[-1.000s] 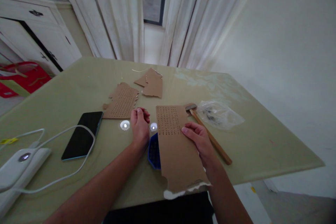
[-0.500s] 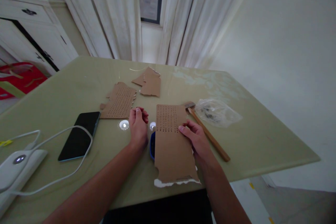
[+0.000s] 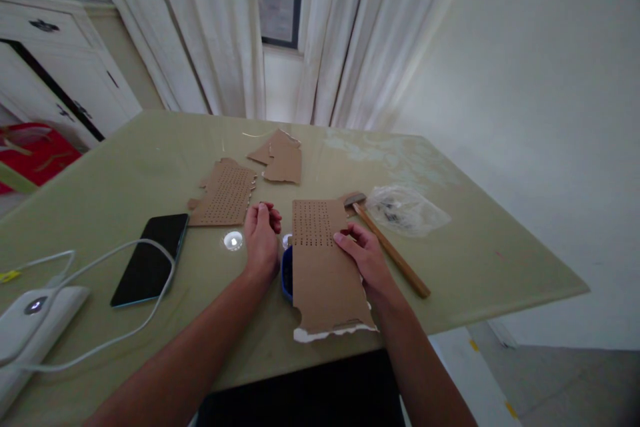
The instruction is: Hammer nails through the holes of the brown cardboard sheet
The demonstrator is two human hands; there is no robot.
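Note:
My right hand (image 3: 364, 252) grips the right edge of a cardboard piece (image 3: 325, 287), its thumb on top. Rows of small holes run across the far half of that piece, and its near edge is torn white. Under its left side a blue container (image 3: 287, 273) with dark contents peeks out, mostly hidden. Left of the cardboard is my left hand (image 3: 263, 233), fingers curled and pinched together; whatever they hold is too small to make out. Beyond my right hand lies a hammer (image 3: 393, 250) with a wooden handle, its head resting by a cardboard scrap.
Another punched cardboard piece (image 3: 225, 193) and torn scraps (image 3: 284, 159) lie farther back. A clear plastic bag (image 3: 406, 211) sits right of the hammer. To the left are a phone (image 3: 150, 260), a white power strip (image 3: 43, 320) and a white cable (image 3: 115, 340) looping over the phone.
The view has shifted slightly, so most things sit a little farther left. Both hands keep nearly the same pose, and the cardboard stays in my right hand.

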